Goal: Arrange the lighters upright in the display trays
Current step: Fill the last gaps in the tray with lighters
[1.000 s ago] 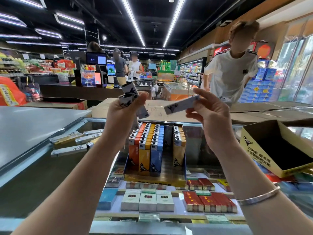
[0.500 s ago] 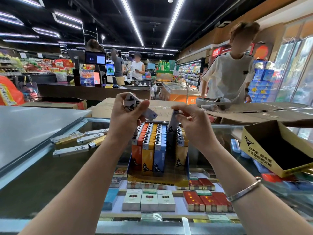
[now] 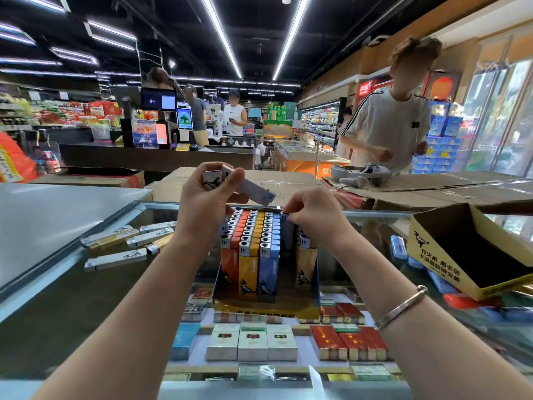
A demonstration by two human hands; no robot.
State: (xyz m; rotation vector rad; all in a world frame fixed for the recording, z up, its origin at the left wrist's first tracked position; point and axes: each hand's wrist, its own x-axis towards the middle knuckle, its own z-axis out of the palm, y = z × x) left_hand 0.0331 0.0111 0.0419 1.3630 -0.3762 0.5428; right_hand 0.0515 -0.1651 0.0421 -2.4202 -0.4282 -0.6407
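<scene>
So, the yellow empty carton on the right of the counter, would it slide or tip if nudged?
The empty carton looks like thin card with nothing visible inside, so it is probably light and would likely slide easily on the glass counter. It sits tilted with its open side up, so a push on its high rim might tip it. Its walls would probably flex.

Under your glass counter (image 3: 86,327) white cigarette packs (image 3: 251,342) beside red cartons (image 3: 350,343), an open yellow box (image 3: 450,256) at your right, flattened cardboard (image 3: 432,187) beyond, a person in a white shirt (image 3: 389,125) far right, a checkout screen (image 3: 158,99) far left.
</scene>
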